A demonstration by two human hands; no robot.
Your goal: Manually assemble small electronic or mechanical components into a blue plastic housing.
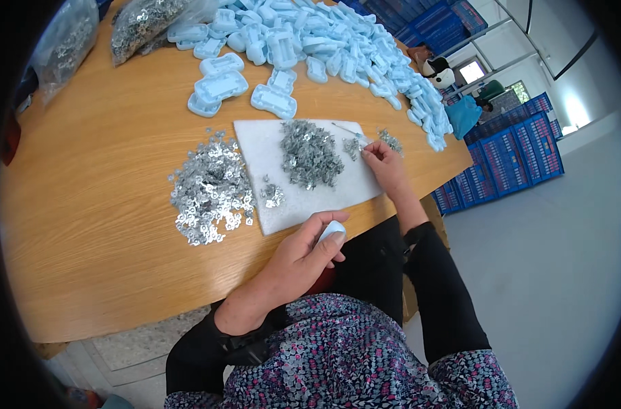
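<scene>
The casing (333, 230) is clasped in the left hand (305, 250), nearside of the pad (300, 206). Metal parts (352, 148) are heaped just left of the nearer, right hand (385, 165), its fingertips pinched together, contents indiscernible.

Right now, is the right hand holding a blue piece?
No, the left hand grips the blue piece while the right hand is by little metal bits.

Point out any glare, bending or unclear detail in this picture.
Head view: bright glare beside the blue crates at upper right; sparkling highlights on the loose metal pieces left of the white mat; table bowed at its left edge, with black corners around the picture; whatever is at the right hand's fingertips, too small to make out.
</scene>
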